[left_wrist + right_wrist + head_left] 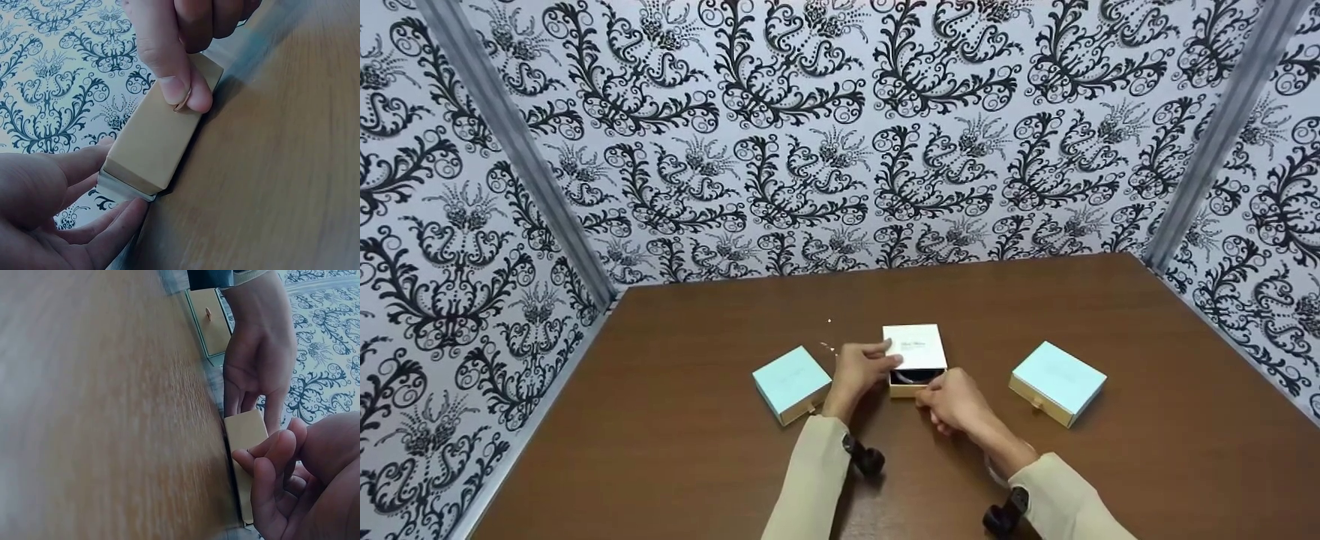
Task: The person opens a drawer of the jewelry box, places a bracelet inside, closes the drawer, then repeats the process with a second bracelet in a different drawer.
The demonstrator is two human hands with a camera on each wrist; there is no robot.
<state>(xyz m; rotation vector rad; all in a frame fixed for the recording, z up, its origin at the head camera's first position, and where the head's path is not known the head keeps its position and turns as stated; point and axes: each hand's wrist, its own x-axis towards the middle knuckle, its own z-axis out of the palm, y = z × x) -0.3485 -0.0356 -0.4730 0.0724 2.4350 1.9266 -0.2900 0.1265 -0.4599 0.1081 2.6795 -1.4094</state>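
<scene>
Fingers [160, 62] of R hand [958, 399] are being pinched together on gold drawer's [904, 391] tab [183, 103]; white box [919, 346], btwn teal box [791, 379] & twin [1061, 373], short of desk's [697, 315] far edge, is being gripped by L hand [861, 371].

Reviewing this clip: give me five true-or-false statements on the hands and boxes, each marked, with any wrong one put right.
1. The right hand pinches the tab on the front of the gold drawer. True.
2. That drawer is pushed fully into the white box. False: it is partly out.
3. The left turquoise box and the right turquoise box lie on either side of the white box. True.
4. The left hand holds the right turquoise box. False: it holds the white box.
5. Both turquoise boxes are closed. True.
</scene>
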